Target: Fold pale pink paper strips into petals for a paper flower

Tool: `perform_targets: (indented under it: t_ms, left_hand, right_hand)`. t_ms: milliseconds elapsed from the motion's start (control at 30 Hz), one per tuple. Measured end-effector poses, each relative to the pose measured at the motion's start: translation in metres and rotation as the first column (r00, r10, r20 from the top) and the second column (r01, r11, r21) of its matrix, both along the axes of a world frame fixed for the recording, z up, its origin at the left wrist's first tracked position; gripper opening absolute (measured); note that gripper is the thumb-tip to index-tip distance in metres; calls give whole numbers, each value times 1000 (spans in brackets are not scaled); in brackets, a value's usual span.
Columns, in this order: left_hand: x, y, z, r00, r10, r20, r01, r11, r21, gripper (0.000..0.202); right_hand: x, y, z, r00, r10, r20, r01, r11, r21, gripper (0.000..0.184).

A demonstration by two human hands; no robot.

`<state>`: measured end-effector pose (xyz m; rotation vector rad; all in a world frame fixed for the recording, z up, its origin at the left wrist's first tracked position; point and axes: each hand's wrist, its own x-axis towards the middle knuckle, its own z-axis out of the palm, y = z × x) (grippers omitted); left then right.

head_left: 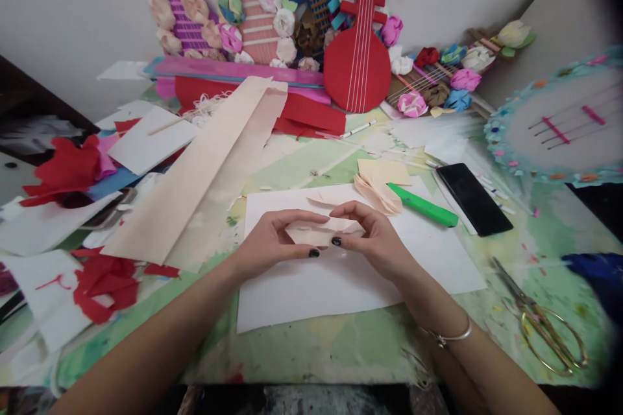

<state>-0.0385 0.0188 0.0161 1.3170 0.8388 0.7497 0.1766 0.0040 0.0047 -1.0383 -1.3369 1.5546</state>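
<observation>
Both hands meet over a white sheet in the middle of the table. My left hand and my right hand pinch a small folded piece of pale pink paper between thumbs and fingers, holding it just above the sheet. A stack of folded pale pink paper pieces lies just beyond my right hand, next to a green marker.
Long pale pink paper strips lie to the left, with red paper scraps around them. A black phone and gold scissors sit to the right. Paper instruments with paper flowers, one a red guitar, line the back wall.
</observation>
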Motion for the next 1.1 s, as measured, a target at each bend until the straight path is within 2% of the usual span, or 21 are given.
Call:
perform_targets:
  t_ms: [167, 300, 433, 567, 633, 733, 800, 933, 1100]
  left_hand:
    - [3, 0, 3, 996, 72, 44, -68, 994, -84, 21]
    - [3, 0, 4, 994, 110, 21, -109, 992, -70, 13]
    - [2, -1, 3, 991, 128, -44, -128, 992, -11, 11]
    - [5, -3, 2, 985, 156, -78, -156, 988, 4, 6]
    - [8, -4, 3, 978, 192, -84, -194, 981, -14, 14]
    - [11, -5, 5, 971, 226, -84, -231, 970, -68, 44]
    - [11, -4, 5, 974, 211, -80, -220, 968, -122, 48]
    - [8, -1, -1, 991, 127, -36, -132, 965, -225, 28]
    - [3, 1, -5, 993, 75, 87, -49, 961, -272, 32]
  right_hand:
    - [-3, -1, 0, 1000, 4, -5, -4, 999, -50, 32]
    - [-7, -2, -1, 1000, 20, 8, -19, 991, -134, 37]
    - [-9, -4, -3, 997, 38, -68, -51, 980, -194, 28]
    - [-11, -5, -5, 999, 17, -52, -26, 983, -180, 19]
    - [-12, -5, -4, 998, -5, -55, -5, 982, -187, 18]
    - [-13, -5, -1, 997, -59, -53, 46, 977, -209, 21]
    - [-13, -6, 1, 995, -77, -60, 63, 976, -210, 22]
    - [-11, -6, 1, 992, -63, -107, 41, 980, -193, 19]
    - [-7, -6, -1, 981, -58, -187, 18, 978, -210, 17]
